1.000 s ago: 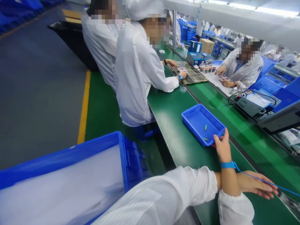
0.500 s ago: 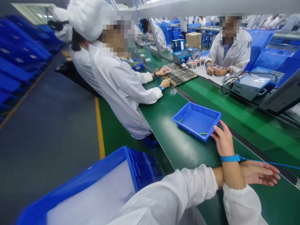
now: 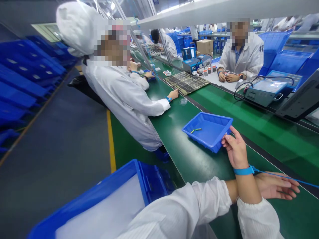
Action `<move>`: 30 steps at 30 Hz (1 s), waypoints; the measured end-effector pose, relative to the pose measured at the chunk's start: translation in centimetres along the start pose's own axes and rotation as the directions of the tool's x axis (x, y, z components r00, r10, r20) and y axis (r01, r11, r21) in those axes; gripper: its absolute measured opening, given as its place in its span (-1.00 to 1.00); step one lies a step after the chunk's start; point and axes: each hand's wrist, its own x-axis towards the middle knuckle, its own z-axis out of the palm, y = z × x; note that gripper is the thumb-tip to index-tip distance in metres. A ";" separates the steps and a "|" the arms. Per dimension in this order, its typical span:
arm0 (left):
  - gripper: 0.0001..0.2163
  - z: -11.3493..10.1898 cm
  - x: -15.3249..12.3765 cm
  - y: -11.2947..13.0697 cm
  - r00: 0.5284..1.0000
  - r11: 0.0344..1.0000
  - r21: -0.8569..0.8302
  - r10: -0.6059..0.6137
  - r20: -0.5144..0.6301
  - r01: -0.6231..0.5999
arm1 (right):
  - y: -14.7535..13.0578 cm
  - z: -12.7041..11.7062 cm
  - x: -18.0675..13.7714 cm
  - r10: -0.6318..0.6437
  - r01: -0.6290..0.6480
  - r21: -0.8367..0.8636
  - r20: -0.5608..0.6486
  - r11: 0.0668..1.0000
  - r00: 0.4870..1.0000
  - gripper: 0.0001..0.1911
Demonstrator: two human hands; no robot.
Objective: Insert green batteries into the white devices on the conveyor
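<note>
My right hand (image 3: 235, 150), with a blue wrist strap (image 3: 243, 170), grips the near right rim of a shallow blue plastic tray (image 3: 211, 132). That side of the tray is raised off the green bench, so it tilts away to the left. Two small green cylindrical pieces (image 3: 196, 130) lie in the tray toward its left end. My left arm crosses beneath the right forearm. Beyond the crossing, my left hand (image 3: 277, 186) rests over the bench with fingers extended and nothing visible in it.
A blue bin (image 3: 84, 199) with white material stands at lower left. A co-worker in white (image 3: 124, 89) sits left, with one hand near a gridded panel (image 3: 186, 82). Another person (image 3: 241, 59) sits across. Blue equipment (image 3: 267, 89) and a monitor (image 3: 299, 99) stand right.
My right hand has lifted the tray's near right side, and one green piece has slid leftward to join the other. The left co-worker has drawn one hand back from the panel.
</note>
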 end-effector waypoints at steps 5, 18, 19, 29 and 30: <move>-0.71 0.4 -0.4 0.0 1.000 0.999 -0.032 -0.004 -0.026 0.004 | 0.7 -0.1 0.2 -0.007 0.006 -0.027 -0.051 1.000 0.999 -0.23; -0.73 -0.3 0.4 -0.1 0.996 0.996 -0.052 -0.069 -0.054 0.067 | 1.0 -1.0 0.6 -0.226 0.197 -0.166 -0.178 0.966 0.958 -0.41; -0.72 -0.3 0.4 -0.1 0.996 0.996 -0.052 -0.069 -0.058 0.066 | 0.9 -1.0 0.6 -0.242 0.211 -0.160 -0.204 0.964 0.949 -0.43; -0.79 0.3 -0.2 0.1 0.996 0.998 -0.044 -0.056 -0.066 0.054 | 0.9 -1.9 0.9 -0.484 0.352 -0.370 -0.368 0.860 0.794 -0.68; -0.79 0.3 -0.2 0.1 0.996 0.997 -0.049 -0.054 -0.064 0.051 | 1.0 -2.2 1.0 -0.504 0.350 -0.410 -0.369 0.842 0.781 -0.69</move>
